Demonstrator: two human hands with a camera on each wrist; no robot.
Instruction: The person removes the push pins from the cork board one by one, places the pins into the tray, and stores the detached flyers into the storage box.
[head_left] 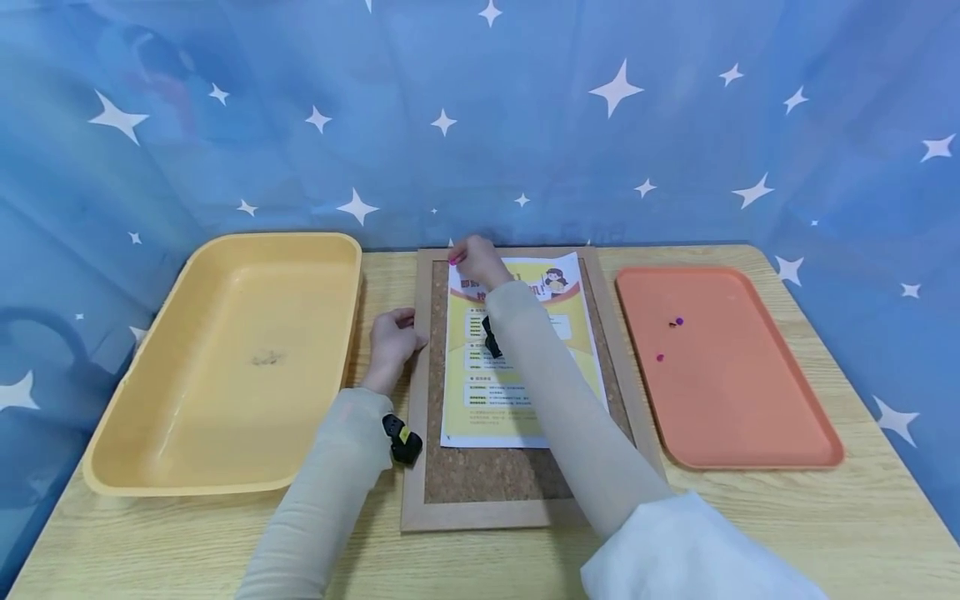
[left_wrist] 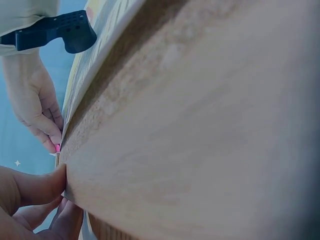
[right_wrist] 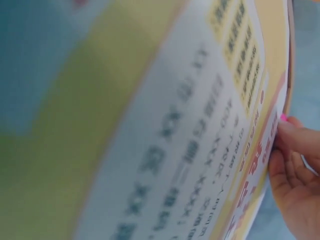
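A cork board [head_left: 495,479] in a wooden frame lies on the table with a yellow printed poster [head_left: 495,417] on it. At the poster's top left corner my right hand [head_left: 480,260] pinches a pink push pin [head_left: 453,262]; the right wrist view shows the pin [right_wrist: 283,117] between thumb and finger. Whether its point is in the cork is hidden. My left hand [head_left: 393,340] grips the left edge of the frame, its thumb [left_wrist: 42,187] on top and fingers curled below in the left wrist view.
On the right, an orange tray [head_left: 735,400] holds several small pins, among them a purple one [head_left: 679,321] and a pink one [head_left: 660,357]. A large yellow bin [head_left: 225,483] stands to the left. Behind the table hangs a blue star-patterned curtain [head_left: 525,100].
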